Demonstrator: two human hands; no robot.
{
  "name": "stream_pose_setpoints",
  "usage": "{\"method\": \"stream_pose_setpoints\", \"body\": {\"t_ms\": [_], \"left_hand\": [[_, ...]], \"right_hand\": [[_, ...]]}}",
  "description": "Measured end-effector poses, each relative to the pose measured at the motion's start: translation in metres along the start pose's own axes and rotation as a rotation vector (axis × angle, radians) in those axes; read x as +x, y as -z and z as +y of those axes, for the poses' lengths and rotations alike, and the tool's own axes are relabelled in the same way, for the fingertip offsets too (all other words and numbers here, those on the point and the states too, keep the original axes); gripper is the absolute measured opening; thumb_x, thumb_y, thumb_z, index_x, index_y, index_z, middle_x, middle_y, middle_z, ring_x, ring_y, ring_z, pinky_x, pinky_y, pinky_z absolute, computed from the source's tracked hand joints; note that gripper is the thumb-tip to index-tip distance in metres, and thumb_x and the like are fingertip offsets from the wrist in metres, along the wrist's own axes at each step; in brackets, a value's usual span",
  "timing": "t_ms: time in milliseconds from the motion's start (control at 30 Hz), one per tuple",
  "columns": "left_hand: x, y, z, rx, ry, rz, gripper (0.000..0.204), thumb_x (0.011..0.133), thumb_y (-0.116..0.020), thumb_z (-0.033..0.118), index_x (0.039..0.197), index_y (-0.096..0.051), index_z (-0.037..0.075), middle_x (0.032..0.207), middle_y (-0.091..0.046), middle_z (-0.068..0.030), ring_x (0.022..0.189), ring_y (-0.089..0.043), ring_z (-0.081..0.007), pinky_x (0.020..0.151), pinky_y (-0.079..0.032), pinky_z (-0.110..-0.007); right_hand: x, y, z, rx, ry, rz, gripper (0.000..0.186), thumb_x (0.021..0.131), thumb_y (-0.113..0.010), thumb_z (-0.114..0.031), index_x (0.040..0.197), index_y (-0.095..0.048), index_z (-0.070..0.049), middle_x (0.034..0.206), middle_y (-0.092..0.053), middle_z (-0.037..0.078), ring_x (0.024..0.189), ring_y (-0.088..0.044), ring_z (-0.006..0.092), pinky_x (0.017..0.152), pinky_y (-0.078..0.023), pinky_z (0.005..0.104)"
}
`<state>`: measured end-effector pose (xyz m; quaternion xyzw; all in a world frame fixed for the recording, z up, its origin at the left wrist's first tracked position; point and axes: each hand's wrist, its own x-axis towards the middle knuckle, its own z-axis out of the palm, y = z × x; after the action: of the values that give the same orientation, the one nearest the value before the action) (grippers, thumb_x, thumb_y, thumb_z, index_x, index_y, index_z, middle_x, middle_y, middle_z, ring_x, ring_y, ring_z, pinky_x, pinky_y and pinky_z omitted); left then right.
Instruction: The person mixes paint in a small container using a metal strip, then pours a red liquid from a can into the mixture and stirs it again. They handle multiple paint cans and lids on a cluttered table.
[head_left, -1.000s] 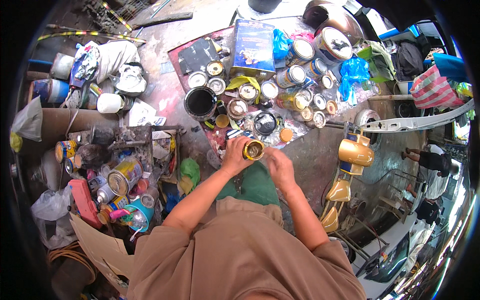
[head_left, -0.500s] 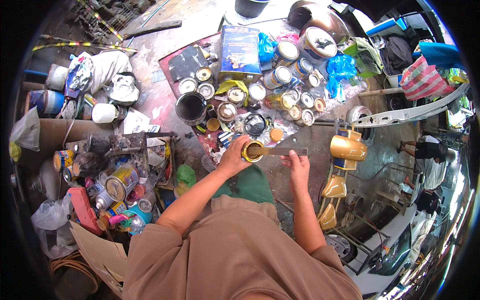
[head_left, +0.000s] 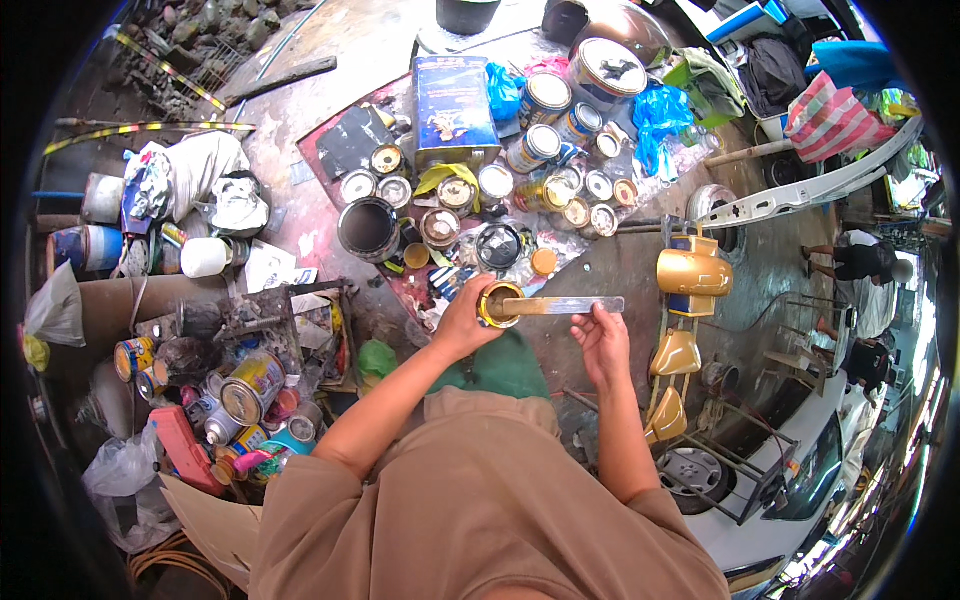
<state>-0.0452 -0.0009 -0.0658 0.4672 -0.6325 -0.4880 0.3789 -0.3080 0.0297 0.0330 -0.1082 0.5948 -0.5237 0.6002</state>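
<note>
The left forearm (head_left: 392, 398) slants inward to the left hand (head_left: 462, 322), which curls in a grip. The right forearm (head_left: 622, 432) rises steeper; the right hand (head_left: 604, 346) pinches between thumb and fingers (head_left: 584, 328), the hands apart.

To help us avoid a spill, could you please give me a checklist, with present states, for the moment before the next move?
1. Left hand steadying the can: ok, it grips the side.
2. Can open: ok, its mouth is uncovered.
3. Right hand on the strip: ok, fingers hold it near its outer end.
4. Strip clean along its length: not ok, the end toward the can is coated brown.
5. Strip tip touching the can's contents: cannot tell, depth is unclear.
6. Gold parts away from the strip: ok, they are off to the right, apart from it.
</note>
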Motion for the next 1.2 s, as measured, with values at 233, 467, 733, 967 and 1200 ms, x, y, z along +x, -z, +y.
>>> {"method": "stream_pose_setpoints", "body": {"t_ms": [233,467,733,967,1200], "left_hand": [[-0.008,0.013,0.023,0.036,-0.086,-0.047,0.082,0.076,-0.091,0.017,0.144,-0.046,0.009,0.142,-0.056,-0.0158,0.134,-0.056,-0.0350,0.111,-0.047,-0.042],[-0.023,0.023,0.039,0.008,-0.076,-0.014,0.088,0.073,-0.093,0.018,0.146,-0.044,0.010,0.144,-0.055,-0.0158,0.137,-0.054,-0.0347,0.114,-0.045,-0.042],[-0.030,0.030,0.047,-0.023,-0.101,0.085,0.088,0.069,-0.093,0.010,0.142,-0.045,0.008,0.141,-0.054,-0.0160,0.136,-0.054,-0.0360,0.114,-0.046,-0.044],[-0.029,0.035,0.058,0.006,-0.111,0.086,0.088,0.069,-0.094,0.012,0.142,-0.045,0.008,0.138,-0.055,-0.0160,0.132,-0.057,-0.0357,0.112,-0.048,-0.044],[-0.030,0.035,0.069,0.008,-0.096,0.080,0.086,0.069,-0.093,0.011,0.142,-0.047,0.008,0.138,-0.056,-0.0162,0.132,-0.057,-0.0360,0.112,-0.047,-0.043]], "right_hand": [[-0.041,-0.060,-0.014,-0.623,0.357,-0.134,0.016,0.104,-0.066,-0.017,0.108,-0.068,-0.002,0.101,-0.075,0.009,0.087,-0.072,0.0162,0.074,-0.055,0.0330],[-0.076,-0.106,-0.050,-1.376,1.005,-0.465,0.019,0.088,-0.075,-0.007,0.107,-0.071,-0.007,0.099,-0.074,0.011,0.091,-0.071,0.0324,0.078,-0.057,0.0413],[-0.085,-0.119,-0.055,-1.279,1.075,-0.533,0.022,0.086,-0.077,-0.004,0.107,-0.071,-0.005,0.099,-0.074,0.011,0.091,-0.072,0.0327,0.080,-0.058,0.0430],[-0.090,-0.119,-0.066,-1.330,0.968,-0.586,0.022,0.085,-0.075,-0.001,0.107,-0.070,-0.005,0.100,-0.074,0.013,0.093,-0.072,0.0341,0.081,-0.058,0.0432],[-0.089,-0.121,-0.068,-1.261,1.030,-0.617,0.022,0.084,-0.075,-0.002,0.105,-0.070,-0.005,0.098,-0.073,0.013,0.091,-0.071,0.0341,0.079,-0.058,0.0429]]}}
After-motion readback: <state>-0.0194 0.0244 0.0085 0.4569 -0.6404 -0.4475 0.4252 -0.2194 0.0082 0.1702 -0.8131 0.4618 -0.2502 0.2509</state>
